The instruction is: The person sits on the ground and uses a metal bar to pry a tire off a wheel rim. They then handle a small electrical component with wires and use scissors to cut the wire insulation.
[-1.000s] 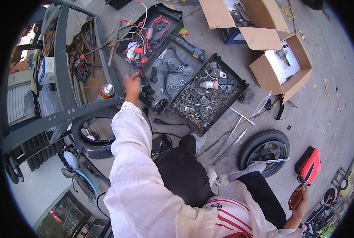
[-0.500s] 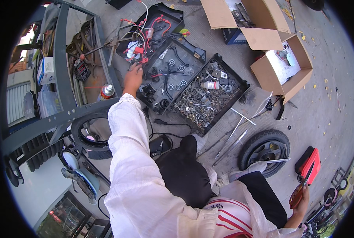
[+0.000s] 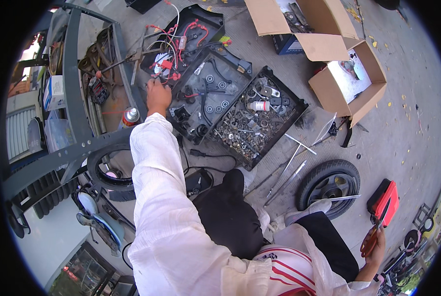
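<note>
My left hand (image 3: 158, 97) reaches to the near edge of a black plastic tray (image 3: 208, 17) with red and white wires (image 3: 173, 42) in it. Its fingers curl downward beside a red connector (image 3: 166, 64); what they grip, if anything, is hidden. Low at the right, my right hand (image 3: 376, 249) is closed round the orange-red handles of a pair of scissors (image 3: 381, 220), blades pointing up and away. Close to my left hand lies another black tray (image 3: 191, 81) with bearings and levers, and beside it a black tray (image 3: 279, 133) full of bolts, nuts and small parts.
A spray can (image 3: 130, 116) and a grey metal frame (image 3: 72, 98) stand at the left. A small wheel (image 3: 306, 190), a T-handle wrench (image 3: 293, 157) and a red-black case (image 3: 384, 203) lie on the ground. Open cardboard boxes (image 3: 324, 91) sit at the far right.
My left hand has shifted slightly left and toward me along the wired tray, its fingers curled lower. My right hand keeps its hold on the scissors, almost unmoved.
</note>
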Action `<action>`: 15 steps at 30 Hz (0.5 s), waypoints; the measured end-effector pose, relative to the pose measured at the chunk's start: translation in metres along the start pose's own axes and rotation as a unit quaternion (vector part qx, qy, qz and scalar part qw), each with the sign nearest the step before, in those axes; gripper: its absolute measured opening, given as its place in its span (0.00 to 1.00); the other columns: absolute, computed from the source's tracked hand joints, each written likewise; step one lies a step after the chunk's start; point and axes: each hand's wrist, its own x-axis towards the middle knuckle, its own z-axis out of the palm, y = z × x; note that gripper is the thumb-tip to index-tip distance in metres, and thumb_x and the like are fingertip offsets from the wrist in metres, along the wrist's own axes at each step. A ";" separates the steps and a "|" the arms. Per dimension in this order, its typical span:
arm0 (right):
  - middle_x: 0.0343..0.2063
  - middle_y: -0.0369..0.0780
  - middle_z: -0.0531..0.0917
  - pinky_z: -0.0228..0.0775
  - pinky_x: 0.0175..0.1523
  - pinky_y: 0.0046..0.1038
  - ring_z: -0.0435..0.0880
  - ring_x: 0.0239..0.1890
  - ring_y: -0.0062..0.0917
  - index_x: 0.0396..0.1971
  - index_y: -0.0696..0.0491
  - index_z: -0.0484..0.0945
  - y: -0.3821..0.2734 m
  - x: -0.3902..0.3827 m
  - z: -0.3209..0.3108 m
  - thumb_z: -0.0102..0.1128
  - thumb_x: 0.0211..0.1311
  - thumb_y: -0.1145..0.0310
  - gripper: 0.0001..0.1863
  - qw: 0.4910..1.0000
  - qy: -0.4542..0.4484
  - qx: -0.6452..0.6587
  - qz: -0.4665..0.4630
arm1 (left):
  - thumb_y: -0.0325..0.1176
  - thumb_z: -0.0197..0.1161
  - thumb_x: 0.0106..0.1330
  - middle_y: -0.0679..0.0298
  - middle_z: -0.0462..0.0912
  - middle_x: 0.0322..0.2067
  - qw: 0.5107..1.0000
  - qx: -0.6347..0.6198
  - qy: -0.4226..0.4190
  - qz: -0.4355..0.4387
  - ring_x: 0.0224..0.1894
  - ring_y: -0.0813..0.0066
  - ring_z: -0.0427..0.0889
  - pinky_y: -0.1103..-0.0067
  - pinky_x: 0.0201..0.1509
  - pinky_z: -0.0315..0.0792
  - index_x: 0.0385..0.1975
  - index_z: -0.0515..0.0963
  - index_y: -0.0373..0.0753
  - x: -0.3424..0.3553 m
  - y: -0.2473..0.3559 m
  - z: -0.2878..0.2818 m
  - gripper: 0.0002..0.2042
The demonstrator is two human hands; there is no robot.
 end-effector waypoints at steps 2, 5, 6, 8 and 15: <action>0.30 0.31 0.75 0.66 0.27 0.16 0.73 0.26 0.13 0.65 0.53 0.62 -0.002 0.001 0.002 0.51 0.67 0.61 0.28 1.000 -0.005 -0.004 0.003 | 0.37 0.59 0.63 0.51 0.68 0.59 0.999 -0.042 0.017 -0.006 0.60 0.51 0.70 0.64 0.61 0.67 0.57 0.71 0.39 0.001 -0.007 -0.005 0.22; 0.30 0.31 0.75 0.66 0.27 0.16 0.73 0.26 0.13 0.65 0.54 0.62 -0.006 0.001 0.005 0.51 0.67 0.61 0.28 1.000 -0.003 -0.010 0.006 | 0.35 0.59 0.63 0.51 0.70 0.58 0.993 -0.108 0.027 0.029 0.59 0.51 0.71 0.65 0.61 0.67 0.59 0.71 0.42 0.005 -0.019 0.000 0.22; 0.30 0.31 0.75 0.66 0.27 0.16 0.73 0.26 0.13 0.65 0.54 0.62 -0.006 0.002 0.006 0.51 0.67 0.61 0.28 1.000 -0.001 -0.011 0.007 | 0.35 0.59 0.63 0.51 0.71 0.58 0.991 -0.125 0.021 0.042 0.59 0.51 0.72 0.66 0.61 0.67 0.59 0.71 0.43 0.006 -0.023 0.005 0.23; 0.30 0.31 0.75 0.66 0.27 0.16 0.72 0.26 0.13 0.65 0.55 0.62 -0.004 0.003 0.003 0.51 0.67 0.62 0.28 1.000 0.001 -0.009 0.001 | 0.35 0.58 0.63 0.52 0.73 0.57 0.982 -0.183 -0.026 0.046 0.57 0.51 0.73 0.67 0.61 0.67 0.60 0.71 0.45 0.009 -0.016 0.009 0.23; 0.30 0.32 0.75 0.66 0.27 0.15 0.73 0.25 0.13 0.64 0.55 0.63 -0.002 0.001 0.002 0.51 0.68 0.62 0.27 1.000 0.000 -0.011 0.002 | 0.35 0.60 0.63 0.54 0.81 0.49 0.983 -0.160 -0.084 0.027 0.52 0.54 0.79 0.69 0.55 0.71 0.56 0.75 0.45 0.008 0.024 0.025 0.19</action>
